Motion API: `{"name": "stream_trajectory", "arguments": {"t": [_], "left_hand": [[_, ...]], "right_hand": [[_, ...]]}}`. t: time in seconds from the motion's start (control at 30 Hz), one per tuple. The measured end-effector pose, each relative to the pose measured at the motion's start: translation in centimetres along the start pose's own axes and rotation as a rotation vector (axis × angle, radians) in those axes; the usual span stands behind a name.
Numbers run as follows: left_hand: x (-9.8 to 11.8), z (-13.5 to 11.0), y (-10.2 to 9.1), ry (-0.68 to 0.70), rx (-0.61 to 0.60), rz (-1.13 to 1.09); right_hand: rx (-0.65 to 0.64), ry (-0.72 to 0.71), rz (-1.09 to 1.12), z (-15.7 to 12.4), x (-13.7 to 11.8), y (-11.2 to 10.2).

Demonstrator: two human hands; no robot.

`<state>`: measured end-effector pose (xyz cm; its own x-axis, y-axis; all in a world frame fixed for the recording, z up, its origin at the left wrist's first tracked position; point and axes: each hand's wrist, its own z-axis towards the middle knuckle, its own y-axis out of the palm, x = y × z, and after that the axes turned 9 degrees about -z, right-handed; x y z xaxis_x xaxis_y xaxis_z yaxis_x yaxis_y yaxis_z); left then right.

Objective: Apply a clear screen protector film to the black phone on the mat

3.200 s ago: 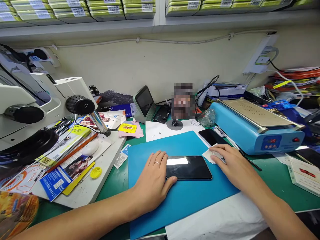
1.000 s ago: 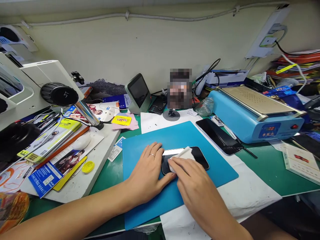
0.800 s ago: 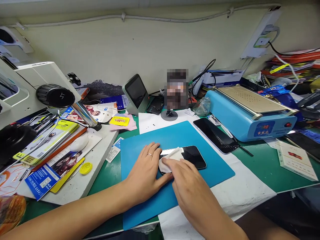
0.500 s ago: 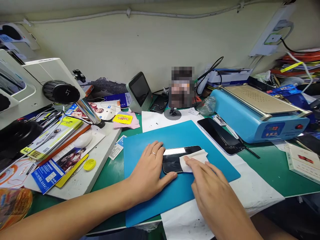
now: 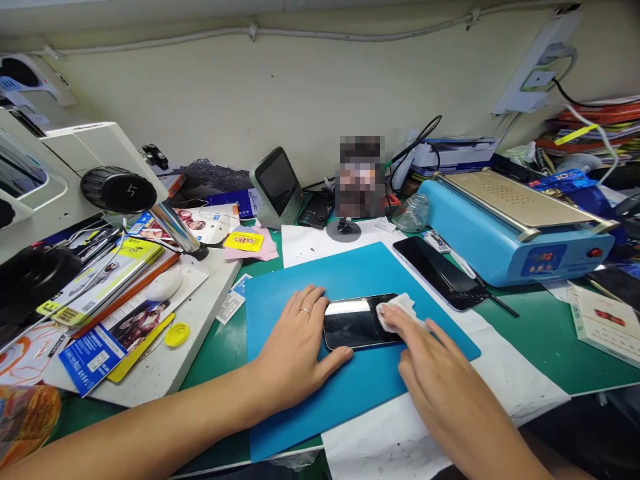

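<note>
A black phone (image 5: pixel 356 323) lies face up on a blue mat (image 5: pixel 350 280) in front of me. My left hand (image 5: pixel 295 340) rests flat on the mat at the phone's left end, fingers spread, thumb along its near edge, a ring on one finger. My right hand (image 5: pixel 435 373) presses a small white wipe (image 5: pixel 400 308) onto the phone's right end with its fingertips.
A second dark phone (image 5: pixel 436 270) lies right of the mat beside a blue heating machine (image 5: pixel 510 230). A microscope (image 5: pixel 75 180) and stacked booklets (image 5: pixel 105 280) fill the left. A small screen device (image 5: pixel 277 187), glass jar (image 5: pixel 411 213) and white paper (image 5: pixel 450 413) are nearby.
My right hand picked up the wipe beside the phone, slid it to the phone's left part, then back to its right end. The left hand stayed put.
</note>
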<state>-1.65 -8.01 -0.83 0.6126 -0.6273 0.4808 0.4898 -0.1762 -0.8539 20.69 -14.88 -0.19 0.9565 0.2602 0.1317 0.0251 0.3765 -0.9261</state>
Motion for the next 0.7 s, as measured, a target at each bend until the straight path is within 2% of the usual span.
{"name": "stream_trajectory", "arguments": {"t": [0.07, 0.23, 0.43, 0.5, 0.7], "left_hand": [[0.0, 0.0, 0.0, -0.01, -0.009, -0.002], [-0.1, -0.1, 0.2, -0.015, 0.007, -0.013], [0.1, -0.2, 0.1, 0.003, 0.022, -0.01], [0.1, -0.2, 0.0, -0.004, 0.014, -0.01], [-0.1, -0.2, 0.2, 0.006, 0.031, -0.019]], "right_hand": [[0.021, 0.026, -0.019, -0.8, 0.6, 0.0], [0.073, -0.007, -0.075, -2.0, -0.4, -0.1], [-0.043, 0.049, -0.024, 0.1, 0.9, 0.0], [-0.043, 0.054, -0.032, 0.5, 1.4, -0.3], [0.001, -0.133, -0.089, -1.4, 1.2, -1.3]]}}
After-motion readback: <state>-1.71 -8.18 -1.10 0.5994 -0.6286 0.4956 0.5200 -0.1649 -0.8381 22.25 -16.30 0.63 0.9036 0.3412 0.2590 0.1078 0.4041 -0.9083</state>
